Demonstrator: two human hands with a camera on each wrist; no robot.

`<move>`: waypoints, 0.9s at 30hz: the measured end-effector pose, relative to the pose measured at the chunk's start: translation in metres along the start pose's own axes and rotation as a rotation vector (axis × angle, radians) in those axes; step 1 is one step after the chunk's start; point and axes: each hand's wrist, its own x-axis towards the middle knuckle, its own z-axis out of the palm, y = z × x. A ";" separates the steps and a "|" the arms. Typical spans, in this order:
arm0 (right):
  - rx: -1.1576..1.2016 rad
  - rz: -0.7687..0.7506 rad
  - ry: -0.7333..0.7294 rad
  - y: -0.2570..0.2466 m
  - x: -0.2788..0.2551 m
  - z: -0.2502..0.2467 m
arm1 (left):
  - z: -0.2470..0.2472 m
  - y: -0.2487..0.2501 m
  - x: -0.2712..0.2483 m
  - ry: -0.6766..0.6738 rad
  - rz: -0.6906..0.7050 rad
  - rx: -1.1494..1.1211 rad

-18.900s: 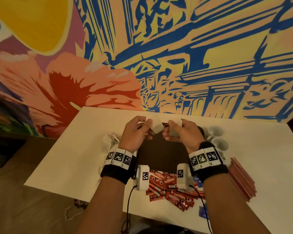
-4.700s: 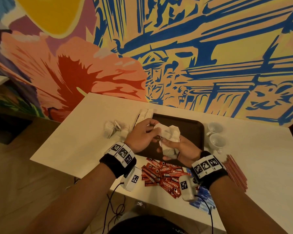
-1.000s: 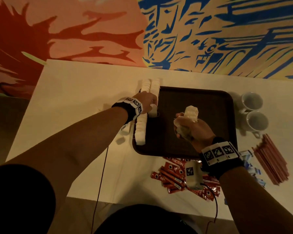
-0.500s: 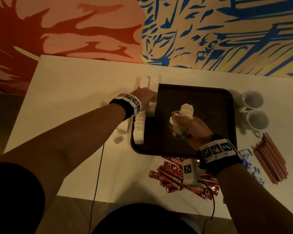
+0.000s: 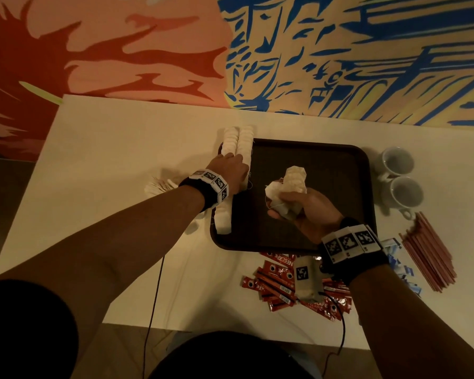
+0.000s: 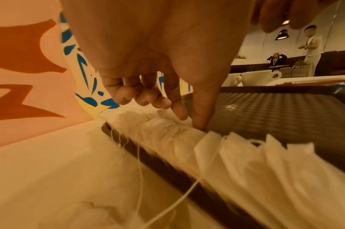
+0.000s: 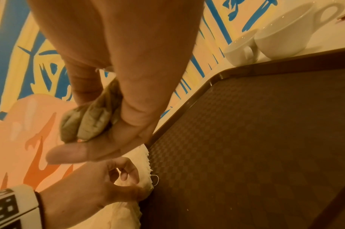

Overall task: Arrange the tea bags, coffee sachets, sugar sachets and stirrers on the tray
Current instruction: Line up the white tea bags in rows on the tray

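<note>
Head: tea bags (image 5: 237, 149) front-to-back, approx.

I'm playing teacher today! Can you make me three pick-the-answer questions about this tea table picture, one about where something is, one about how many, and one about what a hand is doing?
1. Where do the red coffee sachets lie?
A. on the tray
B. on the table in front of the tray
C. inside a cup

2. How many white cups stand beside the tray?
A. one
B. two
C. four

3. What is the right hand doing?
A. gripping a bunch of tea bags
B. lying flat on the table
C. lifting a cup

Answers: 1 B, the sachets sit on the bare table at the tray's near edge. 2 B, two cups stand side by side at the tray's right. 3 A, its fingers curl round the bunch above the tray.
</note>
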 end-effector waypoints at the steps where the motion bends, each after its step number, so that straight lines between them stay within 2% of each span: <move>1: 0.001 -0.009 -0.001 0.000 -0.002 0.000 | 0.000 0.000 -0.001 -0.002 -0.006 -0.004; 4: -0.025 -0.037 -0.002 0.000 -0.006 -0.002 | -0.004 0.001 -0.004 -0.016 -0.032 -0.090; 6: -0.046 -0.059 0.005 -0.002 -0.009 -0.003 | -0.014 0.003 -0.010 -0.020 -0.044 -0.225; 8: -0.058 -0.088 0.004 -0.005 -0.014 -0.003 | -0.031 0.007 -0.022 -0.013 -0.055 -0.428; 12: -0.100 -0.141 0.013 -0.016 -0.021 0.002 | -0.071 0.020 -0.056 0.153 -0.094 -0.917; 14: -0.114 -0.163 0.019 -0.021 -0.024 0.004 | -0.089 0.029 -0.076 0.172 -0.082 -1.075; 21: -0.181 -0.271 -0.043 -0.034 -0.054 0.012 | -0.119 0.066 -0.122 0.071 -0.011 -1.308; 27: -0.215 -0.327 -0.135 -0.040 -0.090 0.001 | -0.127 0.098 -0.144 0.216 -0.098 -1.390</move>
